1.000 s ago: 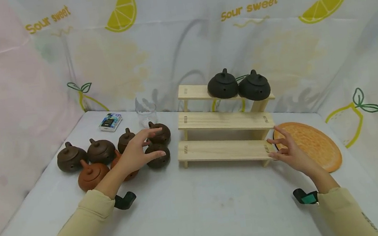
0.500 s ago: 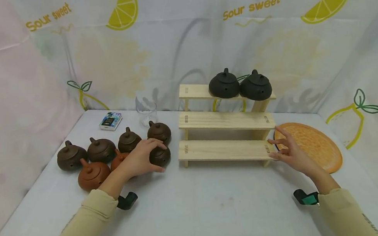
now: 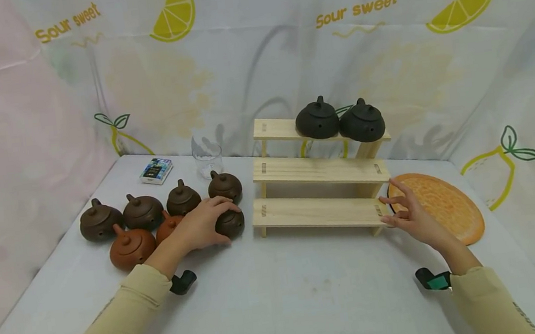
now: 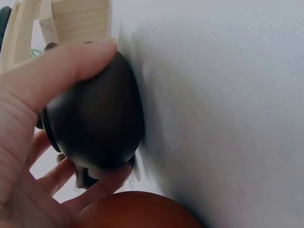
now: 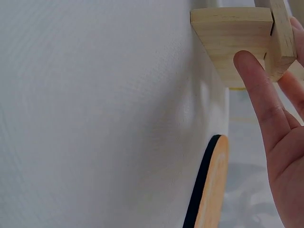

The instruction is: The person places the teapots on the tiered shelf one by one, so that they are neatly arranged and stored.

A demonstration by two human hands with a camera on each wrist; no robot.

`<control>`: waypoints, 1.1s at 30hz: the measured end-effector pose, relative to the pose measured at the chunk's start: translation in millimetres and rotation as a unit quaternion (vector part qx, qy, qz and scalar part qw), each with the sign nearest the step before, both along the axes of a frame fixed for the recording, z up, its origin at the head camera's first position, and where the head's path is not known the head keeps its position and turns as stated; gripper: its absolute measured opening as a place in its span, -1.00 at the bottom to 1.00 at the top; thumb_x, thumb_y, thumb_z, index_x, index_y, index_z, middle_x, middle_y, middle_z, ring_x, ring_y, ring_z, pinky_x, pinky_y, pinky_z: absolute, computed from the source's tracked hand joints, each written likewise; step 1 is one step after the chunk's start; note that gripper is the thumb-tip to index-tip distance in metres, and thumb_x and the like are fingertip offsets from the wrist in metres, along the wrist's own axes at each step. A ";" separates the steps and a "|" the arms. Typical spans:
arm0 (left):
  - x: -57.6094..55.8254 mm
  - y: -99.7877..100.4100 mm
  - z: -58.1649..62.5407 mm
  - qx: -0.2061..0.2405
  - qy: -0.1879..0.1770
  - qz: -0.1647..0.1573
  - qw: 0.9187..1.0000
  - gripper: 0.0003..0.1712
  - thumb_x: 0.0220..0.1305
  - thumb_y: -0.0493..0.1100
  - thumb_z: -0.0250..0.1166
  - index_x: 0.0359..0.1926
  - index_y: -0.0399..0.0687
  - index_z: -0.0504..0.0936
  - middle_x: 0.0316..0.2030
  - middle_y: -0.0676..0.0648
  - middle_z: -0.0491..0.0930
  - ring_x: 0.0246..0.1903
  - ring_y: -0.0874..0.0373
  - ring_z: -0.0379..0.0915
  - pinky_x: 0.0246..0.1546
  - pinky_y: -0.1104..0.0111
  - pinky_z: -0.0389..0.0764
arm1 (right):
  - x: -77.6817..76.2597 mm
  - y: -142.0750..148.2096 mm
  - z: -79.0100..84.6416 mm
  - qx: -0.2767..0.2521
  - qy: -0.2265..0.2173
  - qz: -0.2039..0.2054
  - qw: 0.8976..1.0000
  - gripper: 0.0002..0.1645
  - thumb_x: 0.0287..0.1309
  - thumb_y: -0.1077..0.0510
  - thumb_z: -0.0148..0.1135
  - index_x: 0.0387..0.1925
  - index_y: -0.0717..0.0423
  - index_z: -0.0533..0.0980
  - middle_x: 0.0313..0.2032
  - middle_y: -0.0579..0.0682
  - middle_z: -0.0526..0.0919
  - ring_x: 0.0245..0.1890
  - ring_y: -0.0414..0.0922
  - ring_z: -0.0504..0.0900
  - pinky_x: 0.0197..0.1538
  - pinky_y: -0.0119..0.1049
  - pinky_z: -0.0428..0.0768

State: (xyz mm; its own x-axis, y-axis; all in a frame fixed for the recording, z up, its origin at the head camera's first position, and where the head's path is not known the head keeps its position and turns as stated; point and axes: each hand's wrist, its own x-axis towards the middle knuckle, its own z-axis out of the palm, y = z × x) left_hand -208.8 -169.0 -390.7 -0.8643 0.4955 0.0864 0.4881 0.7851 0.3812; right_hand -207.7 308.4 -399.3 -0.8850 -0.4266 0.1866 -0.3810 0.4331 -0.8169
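My left hand grips a dark brown teapot on the white table, left of the shelf. In the left wrist view the thumb lies across the near side of this teapot, with fingers curled at its other side. A three-tier wooden shelf stands at the centre right. Two black teapots sit side by side on its top tier. At the right end of the lowest tier, my right hand holds the board, thumb below and fingers above it, also seen around the board end in the right wrist view.
Several brown teapots and two reddish ones cluster at the left. Behind them are a clear glass and a small box. A round pizza-like board lies right of the shelf, beside my right hand.
My left hand has come down from above the teapots and closed round the front dark brown one, which has shifted slightly right. The right hand has stayed on the shelf.
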 end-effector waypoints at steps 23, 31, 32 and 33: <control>-6.2 -3.9 51.2 0.076 0.120 -0.035 0.989 -0.28 -0.26 0.00 0.51 0.05 0.18 0.46 0.05 0.02 0.43 -0.08 0.07 0.36 -0.28 0.15 0.50 | 1.7 -0.6 3.0 0.011 -0.036 -0.021 0.999 0.10 0.15 0.34 0.20 0.42 -0.06 -0.33 0.14 0.49 0.24 -0.33 -0.05 0.62 -0.23 -0.45 0.56; -21.9 9.8 70.3 0.095 0.108 -0.045 0.989 -0.28 -0.24 -0.05 0.49 0.04 0.11 0.43 0.00 0.01 0.44 -0.14 0.09 0.36 -0.26 0.16 0.48 | 1.2 -1.0 1.2 0.007 -0.008 -0.010 1.000 0.09 0.12 0.41 0.19 0.42 0.00 -0.32 0.11 0.53 0.26 -0.36 -0.16 0.63 -0.25 -0.46 0.56; -23.5 11.5 72.7 0.096 0.108 -0.047 0.988 -0.28 -0.24 -0.05 0.49 0.05 0.10 0.44 -0.01 0.01 0.45 -0.15 0.09 0.37 -0.25 0.16 0.47 | 1.0 -1.0 0.8 0.007 -0.007 -0.010 1.000 0.10 0.12 0.41 0.19 0.42 -0.01 -0.31 0.11 0.53 0.26 -0.36 -0.17 0.63 -0.25 -0.46 0.56; -25.3 13.2 75.1 0.098 0.109 -0.048 0.988 -0.28 -0.25 -0.05 0.49 0.05 0.10 0.44 -0.02 0.00 0.46 -0.15 0.08 0.37 -0.25 0.16 0.47 | 1.0 -1.3 0.7 0.007 -0.009 -0.010 1.000 0.10 0.13 0.40 0.19 0.42 -0.01 -0.32 0.11 0.52 0.26 -0.35 -0.17 0.63 -0.24 -0.47 0.56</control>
